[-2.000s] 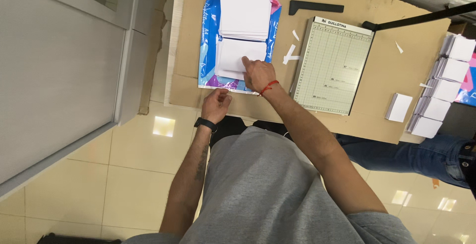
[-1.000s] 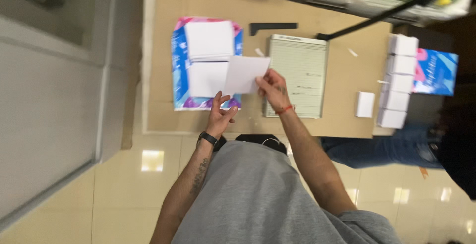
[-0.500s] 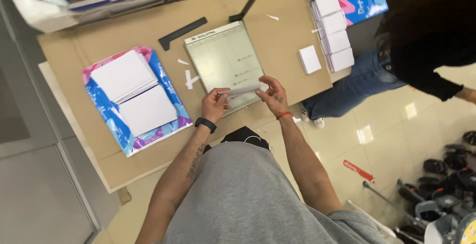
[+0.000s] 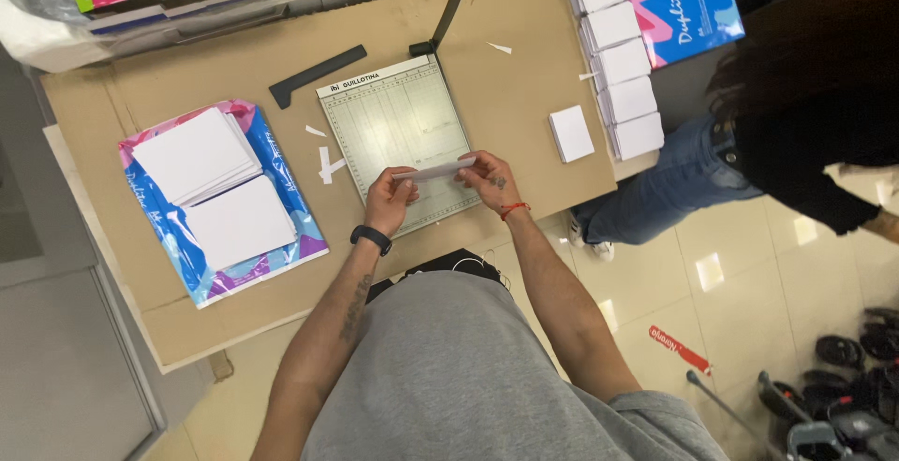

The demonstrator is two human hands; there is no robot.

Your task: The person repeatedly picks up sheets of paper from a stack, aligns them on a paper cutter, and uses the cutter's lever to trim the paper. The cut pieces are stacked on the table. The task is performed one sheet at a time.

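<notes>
Paper stack (image 4: 435, 171) — a thin sheaf of white sheets, sitting just left of frame centre, held a little above the lower part of the paper cutter's gridded base (image 4: 398, 129). Left hand (image 4: 387, 201) is pinching the left end between thumb and fingers; right hand (image 4: 487, 178) is pinching the right end the same way. Both hands are closed on the sheaf, neither one free.

Handling, as a judgement: very light, flexible, likely to sag or fan out if gripped at one end only. Sheets are probably sliding on each other easily, so a two-ended pinch near the short edges looks like the sound hold; edges are creasing easily under hard pressure.

Orientation: the sheaf is showing edge-on, its long axis running left to right across the frame, tilting slightly up toward the right. Which face is turned up cannot be told.

Around it: the cutter's blade arm (image 4: 451, 2) is standing raised toward the top of the frame. Two larger white stacks are lying on a blue-and-pink wrapper (image 4: 187, 274) at left. A row of small cut stacks (image 4: 613, 58) is lining the table's right edge, one small stack (image 4: 570, 132) apart from it. Another person in jeans (image 4: 670, 180) is standing at right.
</notes>
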